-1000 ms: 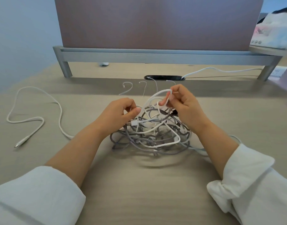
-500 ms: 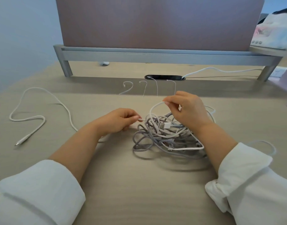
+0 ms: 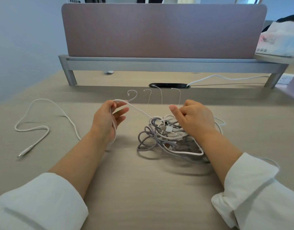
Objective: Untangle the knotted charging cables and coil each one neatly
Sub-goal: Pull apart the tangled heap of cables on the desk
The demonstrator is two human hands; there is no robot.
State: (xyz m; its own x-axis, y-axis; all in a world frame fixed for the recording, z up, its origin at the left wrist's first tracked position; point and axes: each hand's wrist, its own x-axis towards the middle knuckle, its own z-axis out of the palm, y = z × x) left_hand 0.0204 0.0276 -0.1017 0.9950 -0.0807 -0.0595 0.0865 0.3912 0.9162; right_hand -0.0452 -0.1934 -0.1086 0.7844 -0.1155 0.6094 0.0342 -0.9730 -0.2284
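At the far left a white cable [image 3: 43, 130] lies loose on the bench [image 3: 143, 188] in wide curves. Its plug end [image 3: 25, 152] points toward the near left edge, and its other run slips out of sight under the left forearm. What looks like the same cable comes up along the palm of the left hand [image 3: 109, 118]. This hand is raised off the bench with its fingers loosely curled and holds the cable where it bends over the fingertips. From there the cable slopes down to the right, clear of the bench, into the tangle [image 3: 167, 138].

The tangle is a heap of grey braided and white cables, still knotted, lying on the bench between the two forearms and closer to the right one. The right hand [image 3: 194, 118] rests on its far right part with the fingers curled under and the thumb sticking up. Whether it pinches a strand cannot be told.

Behind the hands four thin white wires [image 3: 133, 95] stand near a dark cable slot [image 3: 169, 85]. Beyond that rises a mauve divider panel [image 3: 159, 30] on a grey rail. Another white lead [image 3: 226, 78] runs from the slot off to the right.
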